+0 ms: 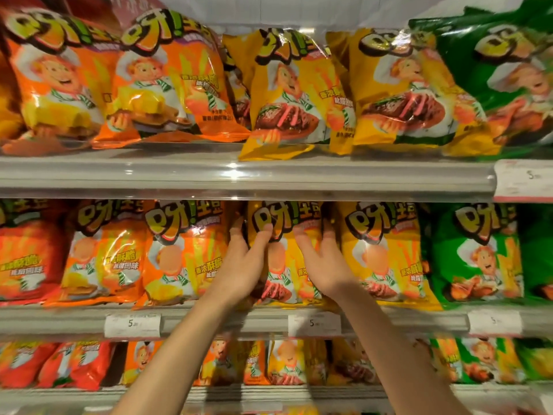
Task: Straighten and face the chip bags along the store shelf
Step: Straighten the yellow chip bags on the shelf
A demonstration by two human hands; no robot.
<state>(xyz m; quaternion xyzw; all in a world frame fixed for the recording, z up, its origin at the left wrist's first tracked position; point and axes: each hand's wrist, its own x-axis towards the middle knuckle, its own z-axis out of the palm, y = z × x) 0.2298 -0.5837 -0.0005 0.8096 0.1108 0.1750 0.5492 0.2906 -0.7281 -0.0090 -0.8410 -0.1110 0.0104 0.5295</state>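
Observation:
A yellow chip bag (285,232) stands upright in the middle row of the store shelf (239,320). My left hand (245,262) grips its left edge, thumb on the front and fingers behind the side. My right hand (323,259) lies on the bag's right part, fingers spread and reaching round its right edge. Orange bags (179,253) stand to the left, another yellow bag (386,250) and green bags (472,253) to the right.
The upper shelf (239,175) carries orange, yellow and green bags; one yellow bag (287,94) leans forward over the shelf's lip. Price tags (314,324) sit on the rails. A lower row of smaller bags (284,363) runs below my forearms.

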